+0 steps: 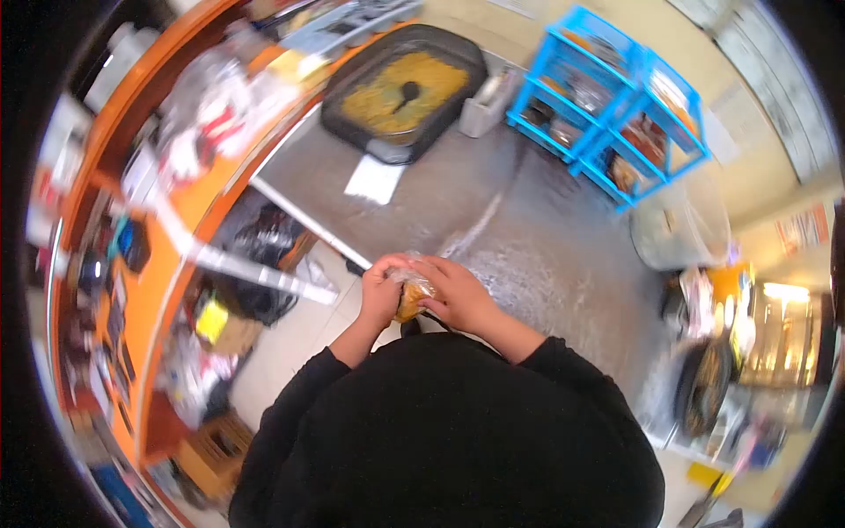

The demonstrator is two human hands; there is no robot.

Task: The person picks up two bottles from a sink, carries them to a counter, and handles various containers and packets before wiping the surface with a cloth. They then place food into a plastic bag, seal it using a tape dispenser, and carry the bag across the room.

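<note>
Close to my body, over the near edge of the counter, a small clear plastic bag (410, 302) with yellow-orange contents is held between both hands. My left hand (382, 290) grips it from the left, its fingers closed at the top of the bag. My right hand (459, 295) is wrapped over its right side, thumb pressed on the plastic. What exactly fills the bag I cannot make out. Farther off on the counter lies a black tray (338, 123) with a yellow-brown layer of food (374, 92) and a dark utensil in it. A white sheet (374, 179) touches its near side.
A grey counter (546, 220) spreads ahead of me. Blue plastic racks (576, 119) with packed goods stand at the back right, near a translucent bucket (682, 224). A pale box (487, 106) is beside the tray. Orange shelving (202, 189) with bags and tools runs along the left.
</note>
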